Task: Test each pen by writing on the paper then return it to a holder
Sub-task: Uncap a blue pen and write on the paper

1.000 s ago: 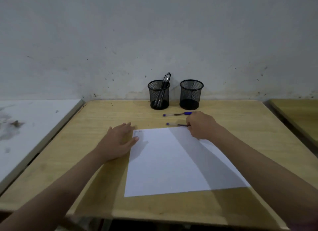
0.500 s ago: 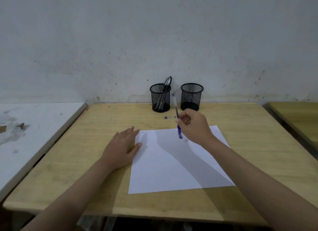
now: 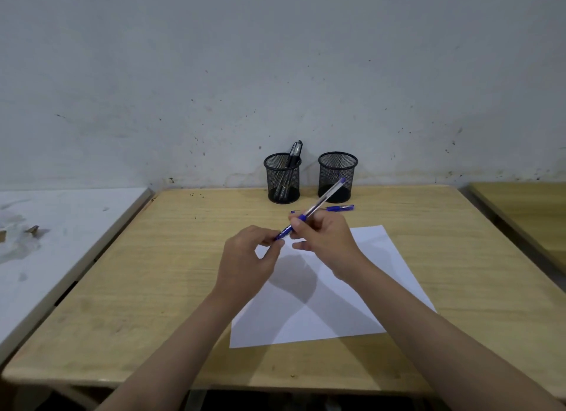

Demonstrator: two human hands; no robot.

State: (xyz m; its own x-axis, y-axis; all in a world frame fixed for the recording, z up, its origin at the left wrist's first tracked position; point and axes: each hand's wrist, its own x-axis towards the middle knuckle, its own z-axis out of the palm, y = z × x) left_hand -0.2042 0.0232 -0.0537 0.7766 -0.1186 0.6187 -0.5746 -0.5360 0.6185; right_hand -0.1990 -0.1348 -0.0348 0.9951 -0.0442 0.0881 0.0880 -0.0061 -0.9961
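Blue-capped pen [image 3: 312, 210], clear plastic barrel: light, stiff, a bit slick. Held above the paper [image 3: 309, 291]. Right hand [image 3: 321, 242] pinches the barrel; left hand [image 3: 248, 257] pinches the cap end, probably to uncap. Best grip: mid-barrel, near the cap joint.

Blue-capped clear pen [image 3: 318, 204] between the fingers, white paper [image 3: 321, 306] under them, black mesh holders [image 3: 283, 178] beyond, tan wood table [image 3: 153, 288], grey speckled wall [image 3: 275, 58].
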